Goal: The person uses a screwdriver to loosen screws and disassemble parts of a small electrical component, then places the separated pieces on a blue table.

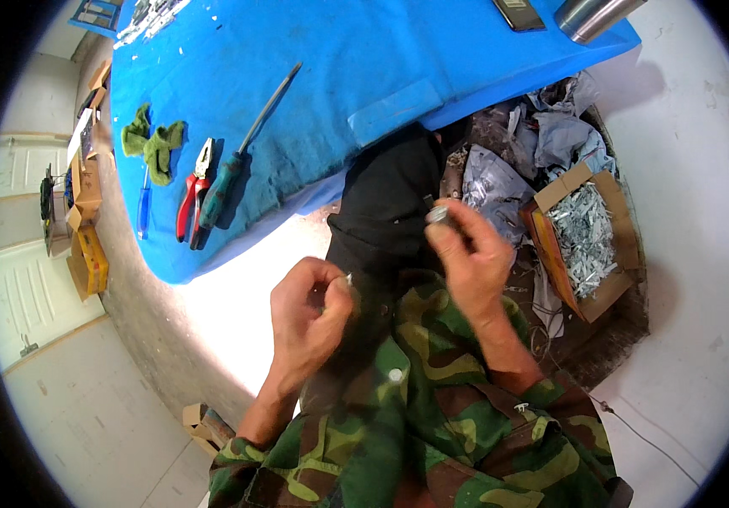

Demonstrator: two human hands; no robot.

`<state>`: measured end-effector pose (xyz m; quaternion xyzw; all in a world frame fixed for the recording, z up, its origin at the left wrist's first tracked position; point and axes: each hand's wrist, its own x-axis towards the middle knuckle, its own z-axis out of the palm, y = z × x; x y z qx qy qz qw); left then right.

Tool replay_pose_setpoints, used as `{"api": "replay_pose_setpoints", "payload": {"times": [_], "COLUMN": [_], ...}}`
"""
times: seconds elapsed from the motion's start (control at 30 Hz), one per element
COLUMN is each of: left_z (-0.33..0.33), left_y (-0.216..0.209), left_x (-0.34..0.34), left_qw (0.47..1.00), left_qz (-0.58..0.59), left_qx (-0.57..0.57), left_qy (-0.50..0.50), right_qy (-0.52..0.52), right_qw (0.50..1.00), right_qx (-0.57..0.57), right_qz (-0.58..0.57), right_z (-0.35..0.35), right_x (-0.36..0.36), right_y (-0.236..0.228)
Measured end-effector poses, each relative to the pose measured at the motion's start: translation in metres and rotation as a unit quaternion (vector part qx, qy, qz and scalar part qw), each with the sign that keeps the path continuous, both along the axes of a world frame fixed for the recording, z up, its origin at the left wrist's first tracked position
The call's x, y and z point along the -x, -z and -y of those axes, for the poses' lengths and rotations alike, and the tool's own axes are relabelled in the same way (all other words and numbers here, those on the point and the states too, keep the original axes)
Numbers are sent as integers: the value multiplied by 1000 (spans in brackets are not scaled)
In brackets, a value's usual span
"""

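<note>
Over my lap, my left hand (307, 317) is closed in a pinch, with a tiny whitish piece (348, 278) showing at the fingertips. My right hand (476, 258) is higher and farther right, thumb and fingers pinched on a small silvery metal piece (438, 214) with a dark end sticking up. The two hands are apart. The kinds of both pieces are too small to make out. Beyond my left hand, on the blue-covered table (331, 93), lie red-handled pliers (188, 203) alongside a screwdriver (227, 182) with a teal handle and long shaft.
A green rag (161, 152) and a blue-handled screwdriver (143, 212) lie at the table's left. A phone (519, 13) and a steel cup (589, 19) occupy its far right. At my right, an open carton (551, 271) holds many metallic strips, beside plastic bags (491, 186).
</note>
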<state>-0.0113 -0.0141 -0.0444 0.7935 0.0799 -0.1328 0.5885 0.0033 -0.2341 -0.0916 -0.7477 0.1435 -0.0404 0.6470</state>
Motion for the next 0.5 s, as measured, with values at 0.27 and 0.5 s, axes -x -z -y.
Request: {"api": "replay_pose_setpoints", "payload": {"times": [0.27,0.5], "left_z": [-29,-84], "left_y": [15,70], "left_x": [-8,-1], "left_qw": [963,886], "left_qz": [160,177], "left_qx": [-216,-425], "left_qy": [25,56], "right_qy": [-146,-163], "right_qw": [970,954], "right_qx": [-187,-230], "right_qz": [57,104], "right_z": [-2,-3], "right_x": [6,3], "right_y": [19,22]}}
